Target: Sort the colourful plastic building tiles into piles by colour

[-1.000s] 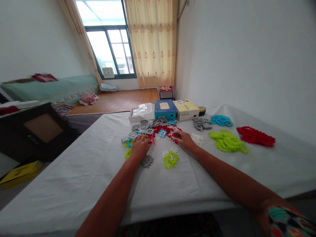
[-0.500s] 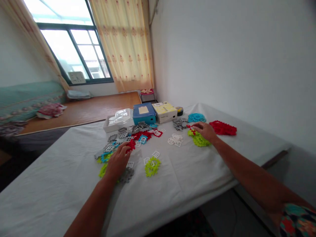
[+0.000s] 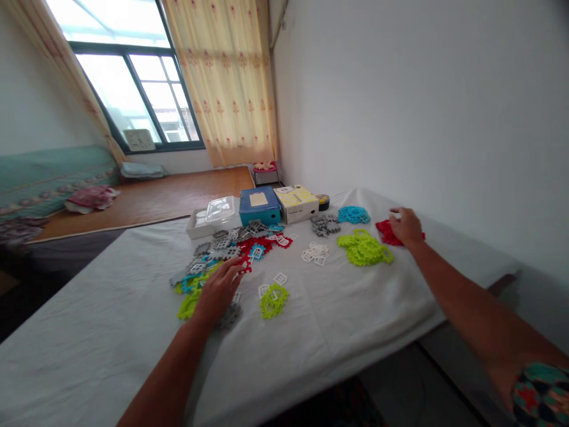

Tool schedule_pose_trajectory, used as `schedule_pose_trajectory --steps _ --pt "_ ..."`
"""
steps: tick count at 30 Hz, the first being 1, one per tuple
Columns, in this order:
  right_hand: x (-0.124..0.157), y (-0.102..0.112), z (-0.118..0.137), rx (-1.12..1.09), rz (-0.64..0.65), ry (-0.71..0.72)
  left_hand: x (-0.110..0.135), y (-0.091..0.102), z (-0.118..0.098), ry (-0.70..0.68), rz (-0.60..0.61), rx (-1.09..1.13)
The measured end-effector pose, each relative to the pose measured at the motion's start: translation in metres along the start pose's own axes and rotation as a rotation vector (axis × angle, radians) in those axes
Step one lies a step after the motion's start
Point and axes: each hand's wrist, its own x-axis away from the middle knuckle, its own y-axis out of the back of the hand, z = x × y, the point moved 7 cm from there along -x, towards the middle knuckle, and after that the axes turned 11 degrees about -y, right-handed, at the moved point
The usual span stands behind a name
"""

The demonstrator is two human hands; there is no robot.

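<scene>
A mixed heap of flat plastic puzzle pieces (image 3: 222, 249) in grey, red, blue and lime lies on the white tablecloth (image 3: 111, 344). My left hand (image 3: 219, 290) reaches into its near edge, fingertips pinched on a red piece (image 3: 244, 265). My right hand (image 3: 405, 226) is stretched far to the right, its fingers curled down onto the sorted red pile (image 3: 384, 235) by the wall. Between the hands lie sorted piles: lime (image 3: 364, 249), white (image 3: 315, 252), grey (image 3: 325, 224) and blue (image 3: 354, 214). A loose lime cluster (image 3: 273, 299) sits near my left hand.
A clear plastic tray (image 3: 216, 214), a blue box (image 3: 260, 205), a yellow-white box (image 3: 296, 202) and a tape roll (image 3: 323, 200) line the table's far edge. The white wall runs close along the right. A window and curtains are behind.
My right hand carried a red piece from the mixed heap past the lime pile to the red pile. My left hand shifted slightly forward in the heap. The view turned right.
</scene>
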Motion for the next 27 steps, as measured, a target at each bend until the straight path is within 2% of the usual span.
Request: schedule_pose_trajectory --steps 1,3,5,7,10,12,16,21,24,27 --pt "0.013 -0.011 0.024 -0.046 0.066 0.05 -0.001 0.0 -0.002 -0.015 -0.002 0.011" --pt "0.055 -0.038 0.083 -0.215 0.3 0.213 -0.002 -0.001 -0.006 -0.048 0.004 0.037" --pt "0.113 -0.058 0.145 -0.371 0.534 0.361 -0.002 -0.002 -0.011 -0.081 0.021 0.075" --pt "0.173 -0.069 0.2 -0.458 0.72 0.549 0.0 -0.003 -0.014 -0.114 0.037 0.125" --pt "0.242 -0.075 0.256 -0.461 0.8 0.856 0.001 0.002 -0.017 -0.148 0.008 0.195" --pt "0.265 -0.083 0.275 -0.416 0.799 0.942 0.001 0.009 -0.017 -0.154 -0.053 0.232" --pt "0.273 -0.095 0.289 -0.437 0.825 0.91 0.001 0.018 -0.014 -0.124 -0.134 0.268" --pt "0.257 -0.082 0.276 -0.516 0.791 0.851 0.002 0.011 -0.016 -0.08 -0.09 0.289" --pt "0.218 -0.079 0.241 -0.463 0.754 0.696 0.006 0.003 -0.012 -0.048 -0.027 0.248" --pt "0.146 -0.078 0.171 -0.387 0.653 0.422 0.013 0.001 -0.001 -0.029 -0.001 0.189"
